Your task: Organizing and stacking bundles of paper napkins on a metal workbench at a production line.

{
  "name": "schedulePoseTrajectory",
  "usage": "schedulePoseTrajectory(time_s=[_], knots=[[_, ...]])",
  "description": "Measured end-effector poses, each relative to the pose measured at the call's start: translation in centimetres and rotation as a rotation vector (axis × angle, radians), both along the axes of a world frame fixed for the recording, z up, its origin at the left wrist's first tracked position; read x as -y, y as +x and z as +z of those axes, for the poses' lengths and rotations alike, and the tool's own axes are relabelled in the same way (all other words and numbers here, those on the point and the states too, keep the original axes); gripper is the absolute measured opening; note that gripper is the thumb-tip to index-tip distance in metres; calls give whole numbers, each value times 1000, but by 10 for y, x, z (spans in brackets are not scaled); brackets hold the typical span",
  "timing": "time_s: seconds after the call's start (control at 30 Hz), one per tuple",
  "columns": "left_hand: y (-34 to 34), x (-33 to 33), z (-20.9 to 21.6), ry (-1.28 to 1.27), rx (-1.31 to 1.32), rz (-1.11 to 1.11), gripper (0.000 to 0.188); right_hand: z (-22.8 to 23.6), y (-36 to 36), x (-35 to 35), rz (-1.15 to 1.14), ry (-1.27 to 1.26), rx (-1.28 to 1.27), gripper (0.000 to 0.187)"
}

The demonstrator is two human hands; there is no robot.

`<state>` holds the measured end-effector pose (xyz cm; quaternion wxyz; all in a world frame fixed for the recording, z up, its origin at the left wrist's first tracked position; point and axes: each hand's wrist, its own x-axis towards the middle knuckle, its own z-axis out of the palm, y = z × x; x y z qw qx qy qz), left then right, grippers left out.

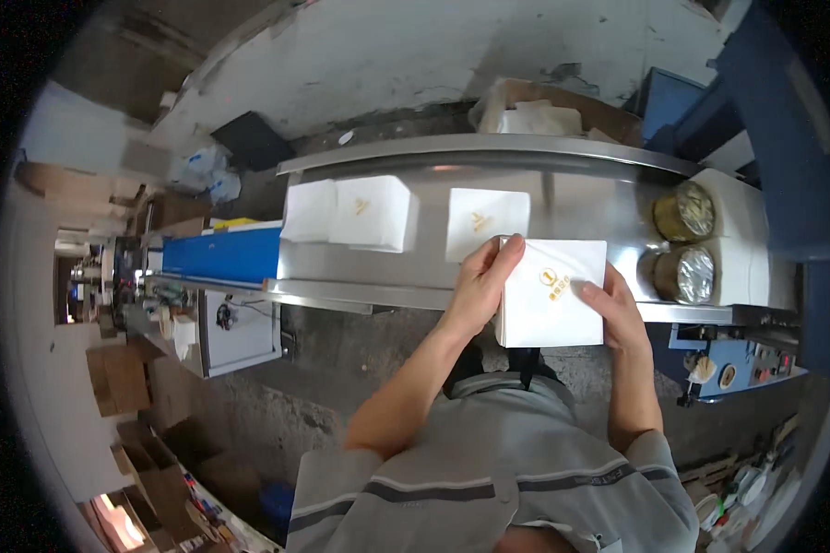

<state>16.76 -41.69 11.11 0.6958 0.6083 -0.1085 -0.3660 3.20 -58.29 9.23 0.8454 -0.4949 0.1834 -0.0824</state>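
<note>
In front of my waist, at the near edge of a metal table, both hands hold a square stack of white paper napkins with a gold print on its face. My left hand grips its left edge, thumb at the upper corner. On the right edge, my right hand has its thumb across the printed face and its fingers behind. Just beyond the held stack, another white napkin stack with a gold print lies on the metal surface. Farther left, two more white stacks lie against each other.
Two olive cylinders with shiny tops rest against white stacks at the table's right end. A blue belt adjoins the left end. A cardboard box stands behind the table, and a blue machine with buttons is at the right.
</note>
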Motion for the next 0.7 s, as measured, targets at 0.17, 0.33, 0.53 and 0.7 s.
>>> schedulePoseTrajectory(time_s=[0.17,0.33,0.53,0.7], knots=[[14,-60,10,-20,23,50,45,12,24,-48,91,-45,-117,59],[49,-126,-10,-270,-12,-181,72,23,54,-115,42,-45,-107,56],[103,-228,-16,-116,-100,-167,54,16,112,-231,3,-161,-292,49],[147,-303,-40,-153,-234,-249,48,18,150,-312,-11,-53,-265,47]])
